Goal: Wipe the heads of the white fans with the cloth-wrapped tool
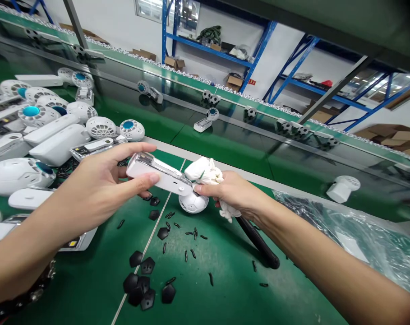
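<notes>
My left hand (105, 180) grips the handle end of a white handheld fan (167, 178), thumb along its near side and fingers behind. The fan's rounded head (193, 203) points right and down over the green work surface. My right hand (232, 192) is closed around a bunched white cloth (205, 170), with the thumb at the joint between handle and head. Some of its fingers are hidden. Below lie black pentagon pieces (148, 265) and several small black strips (193, 253). A black rod-like handle (259, 243) lies under my right forearm; its far end is hidden.
Many white fans (59, 140) are piled at the left. Clear plastic bags (353, 243) lie at the right. Beyond a pale rail, a green conveyor belt (177, 119) carries spaced-out fans, one (343, 188) at the right. Blue shelves (211, 47) stand behind.
</notes>
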A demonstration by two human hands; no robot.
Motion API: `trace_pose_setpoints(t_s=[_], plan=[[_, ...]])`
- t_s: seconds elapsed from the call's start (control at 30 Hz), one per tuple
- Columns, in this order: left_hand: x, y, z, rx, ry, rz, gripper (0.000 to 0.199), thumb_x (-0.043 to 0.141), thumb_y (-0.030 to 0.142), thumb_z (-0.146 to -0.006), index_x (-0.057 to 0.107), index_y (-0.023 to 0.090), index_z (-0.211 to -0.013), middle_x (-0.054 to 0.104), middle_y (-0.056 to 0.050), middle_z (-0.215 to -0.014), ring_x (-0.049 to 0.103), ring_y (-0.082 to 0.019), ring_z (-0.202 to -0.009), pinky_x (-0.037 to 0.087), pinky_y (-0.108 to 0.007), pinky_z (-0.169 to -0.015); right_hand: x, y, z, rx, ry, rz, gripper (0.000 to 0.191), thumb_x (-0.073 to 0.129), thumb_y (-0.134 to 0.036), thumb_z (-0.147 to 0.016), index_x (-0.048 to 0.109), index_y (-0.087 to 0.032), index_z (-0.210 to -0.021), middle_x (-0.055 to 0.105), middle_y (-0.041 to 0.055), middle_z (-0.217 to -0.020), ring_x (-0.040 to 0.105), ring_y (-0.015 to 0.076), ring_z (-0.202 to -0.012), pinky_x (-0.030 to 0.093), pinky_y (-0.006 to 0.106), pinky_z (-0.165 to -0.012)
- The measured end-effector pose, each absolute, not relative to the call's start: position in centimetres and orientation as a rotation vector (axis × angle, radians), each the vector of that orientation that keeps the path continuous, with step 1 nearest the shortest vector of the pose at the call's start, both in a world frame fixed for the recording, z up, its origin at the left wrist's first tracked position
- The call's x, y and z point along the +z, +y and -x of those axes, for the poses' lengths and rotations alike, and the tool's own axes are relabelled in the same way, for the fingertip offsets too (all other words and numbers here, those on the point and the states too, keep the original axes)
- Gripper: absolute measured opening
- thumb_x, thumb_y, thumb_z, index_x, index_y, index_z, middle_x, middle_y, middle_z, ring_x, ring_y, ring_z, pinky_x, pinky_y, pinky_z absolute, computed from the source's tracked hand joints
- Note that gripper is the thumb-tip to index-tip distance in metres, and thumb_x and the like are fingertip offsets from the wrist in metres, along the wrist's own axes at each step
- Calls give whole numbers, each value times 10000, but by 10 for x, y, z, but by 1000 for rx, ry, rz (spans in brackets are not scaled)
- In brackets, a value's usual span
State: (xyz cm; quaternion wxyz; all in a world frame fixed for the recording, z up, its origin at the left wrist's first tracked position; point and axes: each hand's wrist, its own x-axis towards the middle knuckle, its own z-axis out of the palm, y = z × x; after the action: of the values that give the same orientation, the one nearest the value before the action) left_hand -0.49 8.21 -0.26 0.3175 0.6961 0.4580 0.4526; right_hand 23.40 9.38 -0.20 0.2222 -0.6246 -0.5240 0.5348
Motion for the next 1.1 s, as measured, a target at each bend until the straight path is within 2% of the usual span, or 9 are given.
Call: trace_pose_setpoints(t_s=[0.23, 0.33, 0.4, 0.47, 0.57, 0.63, 0.73, 0.83, 1.1], plan=[[-5, 87, 7, 1181, 1197, -1828, 541, 768, 461, -707, 688, 189, -1168, 700, 6, -587, 296, -58, -219, 125, -167, -180, 4, 87, -234, 1411, -1502, 1696, 175, 706, -294, -781, 587, -174, -738, 556, -35, -641, 445, 82, -528, 347, 222, -489], [-6, 87, 7, 1192, 1202, -1811, 551, 773, 471, -693, 696, 187, -1160, 709, -5, -608, 387, -80, -240, 132, -158, -191, 16, 73, -245, 981, -1691, 1600, 282, 624, -352, -861, 587, -186, -1086, 653, 21, -851, 531, 115, -596, 425, 237, -527], [-5, 86, 7, 1206, 1208, -1777, 579, 785, 487, -663, 706, 169, -1140, 723, -16, -654, 340, -56, -234, 112, -161, -190, 22, 60, -255, 648, -1953, 1533, 482, 568, -295, -896, 441, -226, -1356, 680, 57, -1019, 607, 159, -698, 472, 263, -581], [-4, 85, 7, 1203, 1235, -1759, 604, 786, 499, -651, 707, 161, -1146, 721, -12, -663, 260, -26, -232, 95, -163, -191, 24, 49, -263, 354, -2256, 1493, 572, 525, -214, -897, 368, -279, -1442, 682, 71, -1123, 657, 208, -810, 497, 295, -637], [-2, 83, 6, 1194, 1283, -1766, 580, 783, 489, -652, 715, 180, -1137, 697, 10, -621, 253, -19, -246, 114, -147, -208, 17, 35, -261, -1, -2283, 1515, 619, 482, -165, -897, 338, -301, -1483, 651, 95, -1236, 674, 239, -902, 516, 321, -697], [-1, 83, 4, 1194, 1301, -1749, 546, 789, 478, -639, 725, 199, -1104, 700, 21, -630, 273, -17, -252, 257, -148, -237, 12, 31, -253, -109, -2255, 1588, 711, 460, -114, -872, 254, -278, -1532, 668, 113, -1167, 679, 226, -803, 513, 311, -650], [-1, 83, 3, 1151, 1358, -1700, 566, 793, 509, -617, 716, 237, -1107, 714, 21, -640, 522, -107, -354, 479, -202, -377, 14, 30, -242, -144, -2566, 1716, 829, 480, -45, -773, 269, -283, -1539, 695, 78, -937, 636, 215, -574, 450, 293, -490], [-2, 83, 5, 1063, 1465, -1704, 620, 772, 583, -618, 685, 286, -1156, 710, 23, -606, 670, -196, -544, 455, -181, -388, 26, 35, -243, -161, -2491, 1735, 810, 508, -59, -773, 315, -302, -1521, 710, 75, -992, 666, 236, -642, 469, 297, -507], [30, 82, -5, 822, 1560, -1601, 549, 755, 596, -648, 596, 277, -1066, 684, 74, -697, 623, -136, -604, 477, -188, -573, 73, 49, -299, -259, -1802, 1484, 573, 660, -191, -831, 525, -286, -1380, 674, 62, -1174, 671, 245, -908, 552, 365, -738]])
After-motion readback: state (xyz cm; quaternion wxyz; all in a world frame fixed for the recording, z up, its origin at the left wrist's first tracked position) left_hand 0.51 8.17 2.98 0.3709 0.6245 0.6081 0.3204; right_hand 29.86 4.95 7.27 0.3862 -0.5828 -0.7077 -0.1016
